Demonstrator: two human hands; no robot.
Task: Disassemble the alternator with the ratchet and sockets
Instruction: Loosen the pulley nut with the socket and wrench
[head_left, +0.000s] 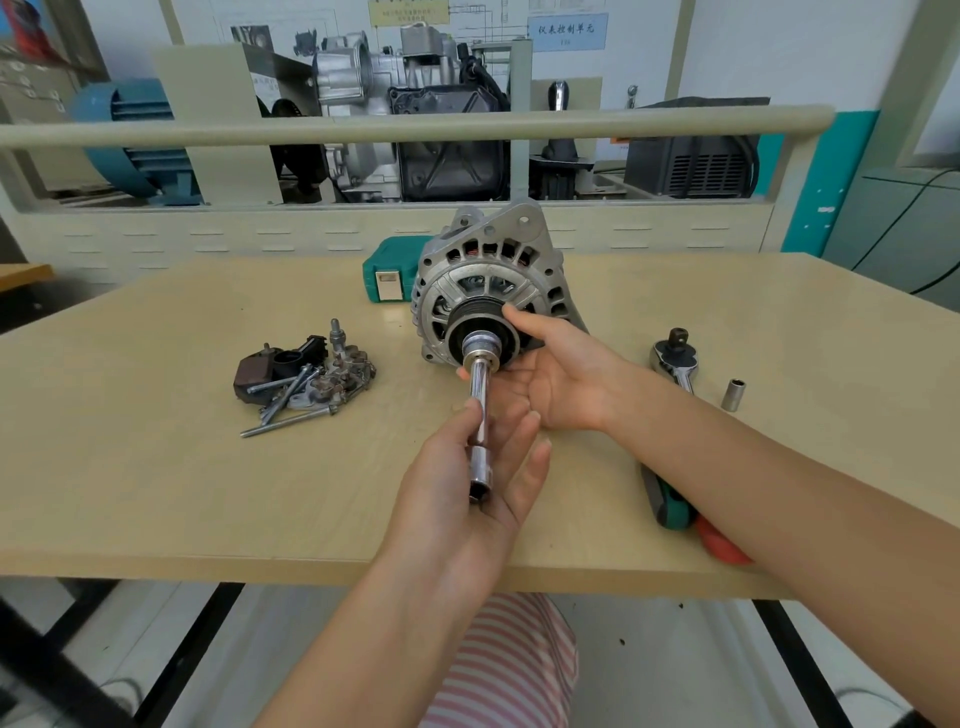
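Standing on its side near the middle of the worktop (156, 322), the alternator (485, 291) faces the person. The left hand (467, 483) holds a long socket (480, 410) seated on the pulley nut; the right hand (558, 374), with a wide grip, steadies the pulley (480, 317). If the pulley turns with the nut, the socket may slip. The ratchet (675, 364) lies toward the right edge; the room looks like a workshop.

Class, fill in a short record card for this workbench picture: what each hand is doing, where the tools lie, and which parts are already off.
left hand: grips long socket seated at alternator pulley
right hand: open, steadies pulley
ratchet: on table, right, unattached
small socket: upright beside ratchet
removed parts and bolts: piled left
tool case: behind alternator
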